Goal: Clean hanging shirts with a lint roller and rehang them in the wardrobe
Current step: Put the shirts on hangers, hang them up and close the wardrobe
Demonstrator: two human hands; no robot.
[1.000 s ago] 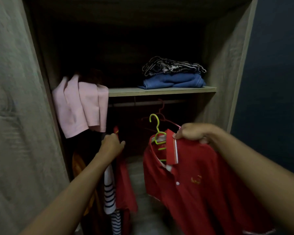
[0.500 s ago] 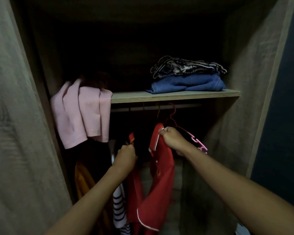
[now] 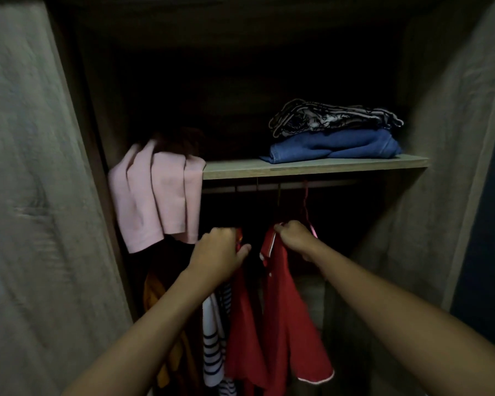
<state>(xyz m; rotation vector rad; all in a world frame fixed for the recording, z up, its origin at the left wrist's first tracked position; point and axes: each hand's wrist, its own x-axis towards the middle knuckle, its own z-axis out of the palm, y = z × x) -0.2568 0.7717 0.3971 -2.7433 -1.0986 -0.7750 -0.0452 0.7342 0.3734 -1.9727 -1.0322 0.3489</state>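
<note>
My right hand (image 3: 293,235) pinches the red shirt (image 3: 289,310) at the rail (image 3: 269,187); left hand (image 3: 219,252) grips neighbouring clothes; rehanging looks nearly done.

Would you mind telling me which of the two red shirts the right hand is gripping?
The right hand grips the rightmost red shirt, by its white-trimmed collar; the left hand holds the other red shirt.

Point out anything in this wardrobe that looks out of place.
The pink garment is slung over the shelf edge, unfolded and dangling over the rail, while the jeans sit folded. Nothing else stands out.
</note>
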